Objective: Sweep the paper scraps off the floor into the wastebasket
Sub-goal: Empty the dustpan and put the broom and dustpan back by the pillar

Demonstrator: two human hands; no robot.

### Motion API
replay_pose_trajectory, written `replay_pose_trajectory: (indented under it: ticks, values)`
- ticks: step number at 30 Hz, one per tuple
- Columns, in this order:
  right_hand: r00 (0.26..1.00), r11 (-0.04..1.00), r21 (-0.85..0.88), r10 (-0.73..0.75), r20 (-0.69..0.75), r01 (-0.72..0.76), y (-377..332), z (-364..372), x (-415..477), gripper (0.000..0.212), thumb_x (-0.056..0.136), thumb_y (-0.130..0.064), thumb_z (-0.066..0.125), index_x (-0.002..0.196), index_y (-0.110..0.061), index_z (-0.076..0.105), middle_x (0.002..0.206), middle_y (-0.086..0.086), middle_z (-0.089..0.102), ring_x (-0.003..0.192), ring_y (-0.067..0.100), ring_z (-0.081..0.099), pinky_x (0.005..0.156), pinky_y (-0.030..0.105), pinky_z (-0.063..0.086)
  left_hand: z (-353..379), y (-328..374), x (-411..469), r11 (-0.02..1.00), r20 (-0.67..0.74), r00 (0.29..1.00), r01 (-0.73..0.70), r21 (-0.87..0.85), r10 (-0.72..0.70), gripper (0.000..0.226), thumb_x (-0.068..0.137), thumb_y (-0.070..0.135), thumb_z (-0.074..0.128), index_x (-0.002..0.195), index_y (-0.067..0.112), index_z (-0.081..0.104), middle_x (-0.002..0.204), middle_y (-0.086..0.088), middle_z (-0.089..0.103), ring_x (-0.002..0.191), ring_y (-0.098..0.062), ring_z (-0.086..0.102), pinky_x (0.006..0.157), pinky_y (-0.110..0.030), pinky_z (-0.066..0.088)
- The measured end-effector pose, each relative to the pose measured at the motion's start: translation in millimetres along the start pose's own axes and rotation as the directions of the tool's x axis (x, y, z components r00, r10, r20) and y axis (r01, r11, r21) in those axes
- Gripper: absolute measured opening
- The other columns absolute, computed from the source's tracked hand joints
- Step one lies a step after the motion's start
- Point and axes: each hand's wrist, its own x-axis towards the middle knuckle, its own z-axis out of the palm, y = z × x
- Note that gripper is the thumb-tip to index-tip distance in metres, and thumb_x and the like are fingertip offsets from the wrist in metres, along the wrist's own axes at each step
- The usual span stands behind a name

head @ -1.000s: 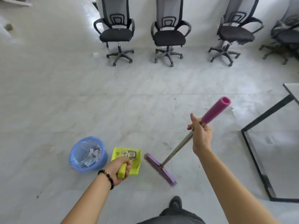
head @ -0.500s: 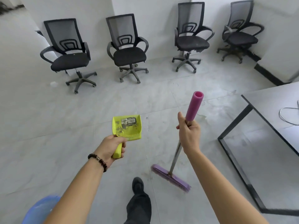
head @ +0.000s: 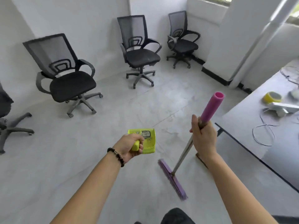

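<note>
Pale grey tiled floor (head: 48, 175) fills the frame; black mesh office chairs (head: 71, 84) stand on it across the upper left and upper centre; at right, a grey table (head: 242, 120) bears a yellow tape roll (head: 272, 97) and a looped white cable (head: 263, 135).

The dustpan (head: 149, 143), in the left hand (head: 129, 147), is left of the broom (head: 182, 156), in the right hand (head: 204, 139). Chairs (head: 71, 83) stand behind, along the wall (head: 90, 21). The tabletop (head: 242, 123) lies right, with tape (head: 272, 97) on it.

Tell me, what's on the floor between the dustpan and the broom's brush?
Nothing: in the head view only bare grey floor shows between the dustpan and the brush.
</note>
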Motion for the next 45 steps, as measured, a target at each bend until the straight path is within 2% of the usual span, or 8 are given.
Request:
replay_pose_trajectory:
  ticks: [9, 12, 16, 20, 24, 31, 36, 45]
  values:
    - [0.973, 0.971, 0.198, 0.168, -0.156, -0.136, 65, 52, 191, 0.034, 0.094, -0.043, 0.057, 0.082, -0.012, 0.055, 0.064, 0.003, 0.064, 0.063, 0.011, 0.065, 0.060, 0.027, 0.049, 111, 132, 197, 0.943, 0.080, 0.996, -0.003, 0.333, -0.025, 0.023, 0.089, -0.005, 0.051, 0.070, 0.008, 0.051, 0.061, -0.005, 0.046, 0.044, -0.012, 0.043, 0.038, -0.018, 0.038]
    - [0.972, 0.966, 0.198, 0.192, -0.133, -0.164, 77, 78, 271, 0.032, 0.093, -0.041, 0.060, 0.081, -0.011, 0.056, 0.062, 0.001, 0.065, 0.059, 0.005, 0.064, 0.058, 0.025, 0.045, 147, 187, 259, 0.795, 0.051, 0.991, -0.128, 0.593, 0.121, 0.012, 0.087, -0.006, 0.049, 0.081, 0.003, 0.053, 0.062, -0.007, 0.048, 0.047, -0.015, 0.044, 0.043, -0.023, 0.043]
    - [0.969, 0.958, 0.213, 0.221, -0.109, -0.194, 72, 100, 377, 0.032, 0.094, -0.038, 0.061, 0.082, -0.009, 0.055, 0.065, 0.010, 0.065, 0.055, 0.000, 0.062, 0.054, 0.017, 0.044, 188, 277, 331, 0.651, 0.070, 0.922, -0.322, 0.687, 0.382, 0.019, 0.084, 0.001, 0.057, 0.098, 0.013, 0.062, 0.060, -0.008, 0.057, 0.046, -0.018, 0.050, 0.050, -0.028, 0.046]
    - [0.966, 0.964, 0.190, 0.217, -0.144, -0.188, 68, 115, 472, 0.033, 0.095, -0.035, 0.060, 0.084, -0.004, 0.055, 0.069, 0.017, 0.064, 0.055, 0.000, 0.061, 0.051, 0.010, 0.042, 229, 347, 392, 0.563, 0.168, 0.843, -0.476, 0.675, 0.512, 0.015, 0.082, 0.012, 0.066, 0.096, 0.019, 0.068, 0.051, -0.002, 0.063, 0.041, -0.017, 0.058, 0.052, -0.029, 0.054]
    - [0.948, 0.962, 0.169, 0.248, -0.198, -0.216, 89, 142, 563, 0.032, 0.095, -0.036, 0.060, 0.085, -0.006, 0.055, 0.069, 0.014, 0.064, 0.057, 0.003, 0.061, 0.051, 0.009, 0.041, 269, 403, 480, 0.623, 0.194, 0.805, -0.564, 0.543, 0.560, 0.008, 0.085, 0.014, 0.072, 0.090, 0.018, 0.069, 0.050, 0.001, 0.063, 0.041, -0.016, 0.056, 0.048, -0.029, 0.052]
    - [0.894, 0.958, 0.058, 0.282, -0.349, -0.279, 119, 186, 729, 0.032, 0.093, -0.043, 0.058, 0.080, -0.013, 0.052, 0.065, 0.008, 0.063, 0.059, 0.009, 0.062, 0.055, 0.018, 0.045, 356, 523, 651, 0.668, 0.331, 0.792, -0.610, 0.425, 0.513, 0.008, 0.088, 0.014, 0.070, 0.089, 0.008, 0.067, 0.053, -0.004, 0.061, 0.040, -0.016, 0.055, 0.047, -0.028, 0.051]
    - [0.841, 0.965, -0.006, 0.225, -0.492, -0.261, 112, 175, 845, 0.039, 0.096, -0.051, 0.048, 0.087, -0.014, 0.049, 0.065, 0.008, 0.059, 0.059, 0.019, 0.061, 0.057, 0.038, 0.048, 441, 625, 728, 0.651, 0.465, 0.748, -0.653, 0.387, 0.474, 0.013, 0.089, 0.018, 0.070, 0.088, 0.006, 0.068, 0.055, -0.008, 0.060, 0.042, -0.018, 0.054, 0.046, -0.028, 0.050]
    - [0.740, 0.959, 0.041, 0.243, -0.627, -0.281, 194, 165, 1032, 0.032, 0.101, -0.035, 0.044, 0.094, -0.005, 0.046, 0.070, 0.020, 0.058, 0.057, 0.026, 0.053, 0.050, 0.030, 0.040, 597, 708, 898, 0.636, 0.569, 0.730, -0.651, 0.413, 0.378, 0.018, 0.090, 0.021, 0.069, 0.089, 0.003, 0.069, 0.055, -0.006, 0.059, 0.044, -0.017, 0.053, 0.045, -0.028, 0.049]
